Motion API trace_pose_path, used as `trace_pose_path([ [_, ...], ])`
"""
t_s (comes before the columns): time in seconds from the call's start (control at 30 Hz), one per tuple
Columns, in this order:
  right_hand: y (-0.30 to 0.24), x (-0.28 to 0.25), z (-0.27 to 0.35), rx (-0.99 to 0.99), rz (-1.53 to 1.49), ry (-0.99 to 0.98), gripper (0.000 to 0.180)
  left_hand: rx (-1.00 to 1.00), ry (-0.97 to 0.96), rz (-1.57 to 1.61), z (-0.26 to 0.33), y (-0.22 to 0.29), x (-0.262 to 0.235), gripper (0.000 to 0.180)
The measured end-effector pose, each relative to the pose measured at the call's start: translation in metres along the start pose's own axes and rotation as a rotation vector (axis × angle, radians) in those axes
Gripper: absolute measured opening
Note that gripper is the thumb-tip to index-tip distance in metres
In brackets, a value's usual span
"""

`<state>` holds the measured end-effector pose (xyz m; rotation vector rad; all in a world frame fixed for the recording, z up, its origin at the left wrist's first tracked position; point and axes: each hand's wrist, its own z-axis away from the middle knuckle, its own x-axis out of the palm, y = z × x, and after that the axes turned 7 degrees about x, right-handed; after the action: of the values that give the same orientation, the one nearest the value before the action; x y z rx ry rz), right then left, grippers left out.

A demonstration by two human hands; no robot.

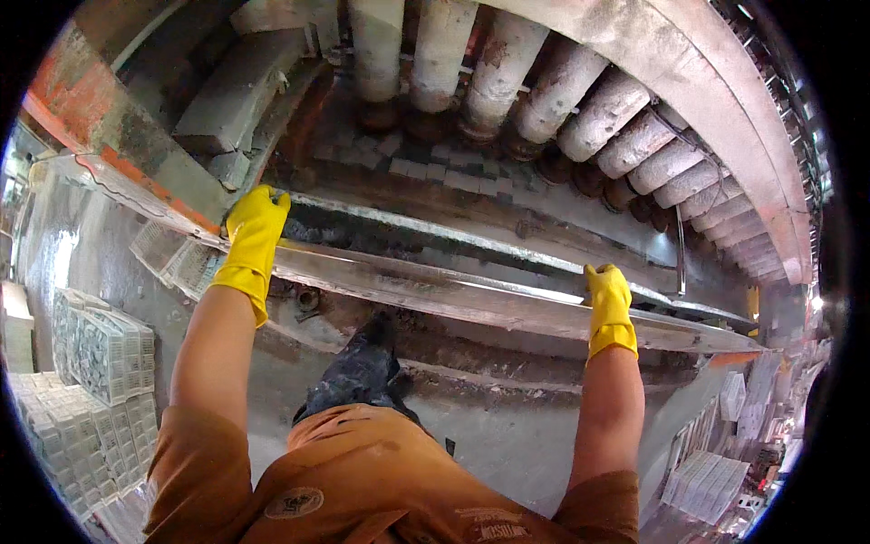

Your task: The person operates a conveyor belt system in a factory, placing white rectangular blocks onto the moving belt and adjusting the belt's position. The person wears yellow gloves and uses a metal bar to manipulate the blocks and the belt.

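Observation:
Both of my hands wear yellow rubber gloves and reach forward over a long pale metal panel (435,292) that runs across in front of me. Beyond its edge lies a long narrow metal bar (435,233), roughly alongside it. My left hand (256,238) is closed at the bar's left end, beside an orange-edged metal frame. Farther right, my right hand (609,304) is curled into a grip where the same bar passes. The fingertips of both hands are mostly hidden, along with the parts of the bar under them.
A row of thick grey rollers (503,72) curves along the far side under a wide metal rim (725,82). Small square tiles (444,172) lie below them. White plastic crates (100,354) are stacked at left. More pale stacks (705,480) stand at right.

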<state>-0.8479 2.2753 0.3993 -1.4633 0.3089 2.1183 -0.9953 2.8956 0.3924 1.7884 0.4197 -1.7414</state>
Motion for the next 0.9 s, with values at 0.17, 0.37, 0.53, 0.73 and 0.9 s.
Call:
trace_pose_path([
  [0.17, -0.01, -0.005, 0.008, 0.03, -0.034, 0.025, 0.06, 0.009, -0.022, 0.013, -0.006, 0.004, -0.003, 0.052],
  [0.37, -0.015, -0.008, 0.002, 0.04, -0.034, 0.037, 0.063, 0.01, 0.032, 0.018, -0.013, 0.007, 0.0, 0.047],
  [0.53, -0.029, -0.015, -0.008, 0.008, 0.04, 0.042, 0.062, 0.007, 0.035, -0.015, -0.024, 0.015, -0.002, 0.047],
  [0.73, -0.051, -0.03, -0.016, -0.027, 0.017, 0.033, 0.058, -0.047, -0.015, -0.087, -0.045, 0.033, -0.005, 0.052],
  [0.9, -0.06, -0.034, -0.032, -0.055, 0.008, 0.022, 0.057, -0.042, -0.005, -0.09, -0.059, 0.04, -0.003, 0.055],
])
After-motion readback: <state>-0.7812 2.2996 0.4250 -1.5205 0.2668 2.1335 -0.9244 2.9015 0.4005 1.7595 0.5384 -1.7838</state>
